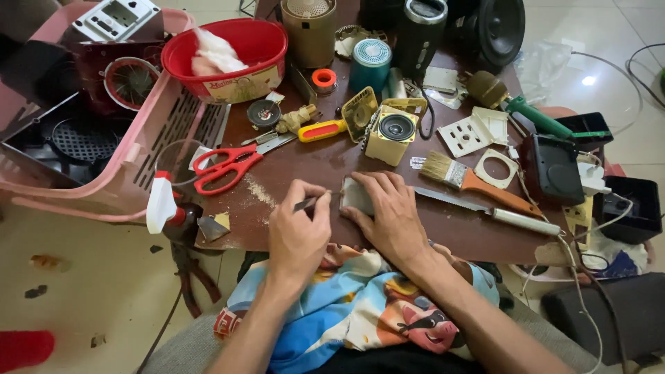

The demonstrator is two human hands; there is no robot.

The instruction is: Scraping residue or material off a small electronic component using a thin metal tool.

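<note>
Your left hand is pinching a thin dark tool between thumb and fingers, closed around its handle, with the tip pointing right toward a small pale flat piece. Your right hand is pressing down flat on that piece, fingers together and spread over its top, pinning it to the brown desk near the front edge. The piece is lying just in front of you, between your two hands, and what it is made of is hard to tell.

A scatter of pale dust is lying on the desk just left of your left hand. Further left, red-handled scissors are resting half open. Just beyond your right hand, a small cream speaker box is standing with its round cone facing you, and a screwdriver with a yellow and red handle is lying beside it. To the right, a paintbrush with an orange handle is lying across the desk, and a long saw blade is reaching out from under your right hand toward the desk's right edge. At the back left, a red bowl holding white cloth is sitting next to a pink plastic basket.
</note>
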